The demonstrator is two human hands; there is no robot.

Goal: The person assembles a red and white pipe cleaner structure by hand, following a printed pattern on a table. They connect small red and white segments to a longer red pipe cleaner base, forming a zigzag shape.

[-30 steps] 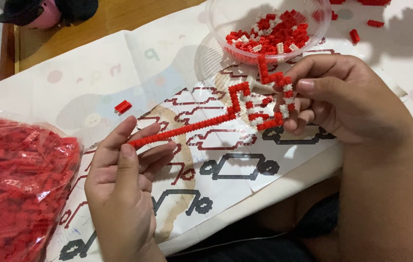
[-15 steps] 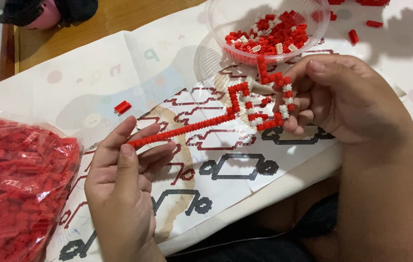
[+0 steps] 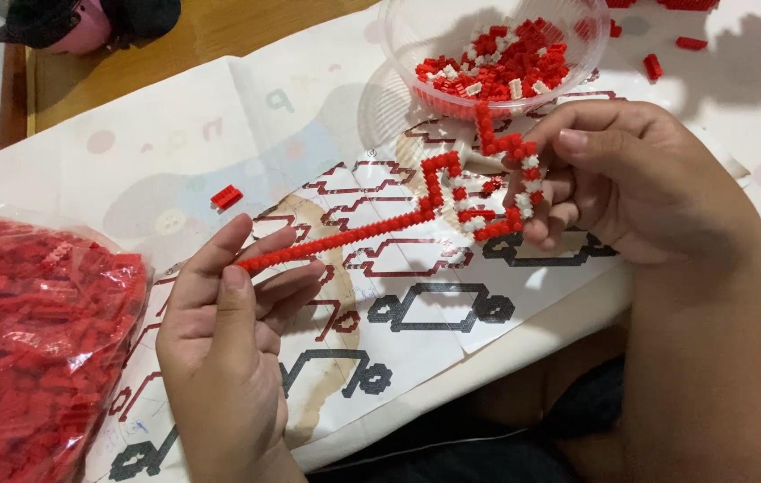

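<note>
A thin assembly of small red and white bricks (image 3: 439, 192) stretches between both hands above a printed pattern sheet (image 3: 416, 304). My right hand (image 3: 640, 179) grips its wider, looped end with thumb and fingers. Its long straight red strip runs down to the left, where the fingertips of my left hand (image 3: 228, 304) support the tip. The left fingers are spread, with the strip's end resting on them rather than pinched.
A clear plastic bowl (image 3: 416, 45) of red and white bricks stands behind the assembly. A clear bag full of red bricks (image 3: 32, 340) lies at the left. One loose red brick (image 3: 227, 197) sits on the sheet; a few more (image 3: 653, 64) lie at the back right.
</note>
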